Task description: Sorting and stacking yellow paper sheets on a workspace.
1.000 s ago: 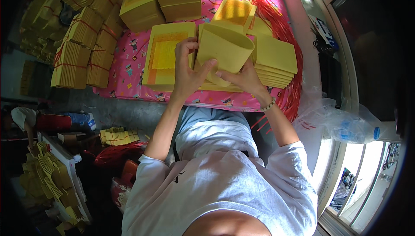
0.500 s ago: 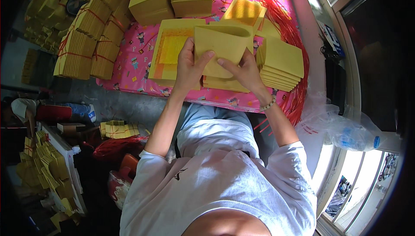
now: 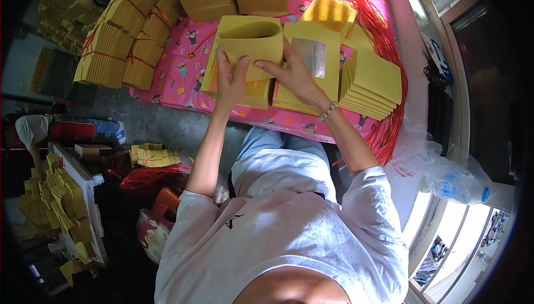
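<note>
Both my hands hold one yellow paper sheet (image 3: 250,49), bent over into a loop with its rounded opening upward. My left hand (image 3: 229,81) grips the left part, thumb on the near face. On the right part, my right hand (image 3: 297,76) has its thumb on the near face and its fingers behind. Under the sheet lies a stack of yellow paper (image 3: 253,95) with an orange print, mostly covered. Beside it, under my right wrist, is another yellow stack (image 3: 328,81) whose top sheet bears a silver square (image 3: 309,56). Several folded yellow sheets (image 3: 374,78) lie fanned at the right.
A pink patterned cloth (image 3: 172,90) covers the table. Tall yellow paper blocks (image 3: 207,5) stand at the back, and bundles tied with red string (image 3: 105,53) at the left. Red strands (image 3: 386,37) run down the right edge. Another person (image 3: 67,129) works at the far left.
My hands and the bent sheet have moved left, over the orange-printed stack. The silver square on the middle stack is now uncovered. The sheet's loop looks wider, and the whole view has shifted slightly.
</note>
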A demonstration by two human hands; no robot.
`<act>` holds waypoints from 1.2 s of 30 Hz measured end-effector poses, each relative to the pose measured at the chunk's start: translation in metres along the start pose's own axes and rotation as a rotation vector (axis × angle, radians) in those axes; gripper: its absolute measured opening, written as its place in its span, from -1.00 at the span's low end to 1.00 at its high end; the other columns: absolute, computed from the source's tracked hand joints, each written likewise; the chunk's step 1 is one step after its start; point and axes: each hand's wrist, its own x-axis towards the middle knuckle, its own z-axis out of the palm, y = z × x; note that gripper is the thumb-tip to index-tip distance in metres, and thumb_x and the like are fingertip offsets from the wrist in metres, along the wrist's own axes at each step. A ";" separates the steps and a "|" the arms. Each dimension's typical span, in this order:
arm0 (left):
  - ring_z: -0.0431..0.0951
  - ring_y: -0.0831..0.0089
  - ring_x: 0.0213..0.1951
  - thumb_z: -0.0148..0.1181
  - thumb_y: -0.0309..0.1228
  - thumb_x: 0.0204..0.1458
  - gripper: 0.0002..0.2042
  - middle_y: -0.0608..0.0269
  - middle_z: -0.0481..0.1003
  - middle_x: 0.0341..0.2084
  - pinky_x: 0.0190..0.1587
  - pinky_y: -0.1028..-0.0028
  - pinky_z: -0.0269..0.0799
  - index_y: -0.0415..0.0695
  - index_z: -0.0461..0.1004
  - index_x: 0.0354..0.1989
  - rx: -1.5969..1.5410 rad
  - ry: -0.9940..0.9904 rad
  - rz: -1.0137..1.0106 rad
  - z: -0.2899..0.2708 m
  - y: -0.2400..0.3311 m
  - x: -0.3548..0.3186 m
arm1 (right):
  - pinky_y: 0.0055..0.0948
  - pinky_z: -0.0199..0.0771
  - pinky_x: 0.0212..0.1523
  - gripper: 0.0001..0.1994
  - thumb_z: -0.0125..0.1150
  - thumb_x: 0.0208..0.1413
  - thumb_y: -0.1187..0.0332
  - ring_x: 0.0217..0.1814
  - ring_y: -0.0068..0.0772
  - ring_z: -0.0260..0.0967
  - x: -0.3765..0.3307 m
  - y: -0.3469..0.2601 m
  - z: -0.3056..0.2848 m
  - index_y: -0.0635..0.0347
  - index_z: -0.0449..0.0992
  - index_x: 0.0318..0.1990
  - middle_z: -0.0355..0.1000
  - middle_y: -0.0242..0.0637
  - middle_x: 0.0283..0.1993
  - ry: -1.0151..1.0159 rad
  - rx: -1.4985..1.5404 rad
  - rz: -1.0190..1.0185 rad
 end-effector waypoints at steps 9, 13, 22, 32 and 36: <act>0.33 0.51 -0.03 0.02 -0.55 0.16 -0.71 0.19 0.33 -0.09 0.03 0.54 0.26 -0.24 0.16 0.02 -0.042 -0.053 -0.010 0.007 -0.008 0.007 | -0.45 0.29 0.15 -0.44 0.30 0.06 0.41 0.13 -0.49 0.29 -0.001 0.007 -0.007 0.28 0.21 0.20 0.38 -0.26 0.07 -0.010 0.155 0.056; 0.35 0.52 -0.04 0.04 -0.54 0.16 -0.71 0.21 0.35 -0.10 0.03 0.54 0.27 -0.24 0.17 0.02 -0.056 -0.054 0.018 0.006 -0.010 0.004 | -0.48 0.31 0.14 -0.46 0.30 0.06 0.41 0.12 -0.53 0.29 -0.003 0.008 -0.007 0.26 0.24 0.19 0.38 -0.30 0.07 -0.017 0.175 0.054; 0.41 0.52 0.00 0.07 -0.59 0.11 -0.66 0.22 0.42 -0.06 0.04 0.50 0.34 -0.24 0.25 0.07 -0.177 -0.155 -0.120 0.009 0.022 0.024 | -0.47 0.37 0.08 -0.45 0.31 0.06 0.35 0.07 -0.50 0.35 0.003 -0.020 -0.021 0.29 0.25 0.17 0.41 -0.24 0.03 -0.009 0.133 0.074; 0.46 0.47 0.01 0.16 -0.46 0.10 -0.60 0.19 0.46 -0.01 0.04 0.49 0.36 -0.23 0.30 0.11 -0.266 -0.210 -0.498 0.028 0.032 0.043 | -0.50 0.48 -0.06 -0.58 0.24 0.14 0.29 -0.06 -0.49 0.44 0.004 -0.020 -0.032 0.35 0.36 0.07 0.46 -0.22 -0.03 0.126 0.324 0.239; 0.52 0.46 -0.12 0.12 -0.50 0.10 -0.72 0.17 0.51 -0.14 -0.10 0.47 0.46 -0.25 0.34 -0.01 -0.255 -0.170 -0.526 0.035 0.025 0.045 | -0.51 0.48 -0.07 -0.61 0.24 0.13 0.32 -0.06 -0.49 0.43 0.001 -0.026 -0.035 0.38 0.38 0.03 0.46 -0.21 -0.04 0.141 0.439 0.371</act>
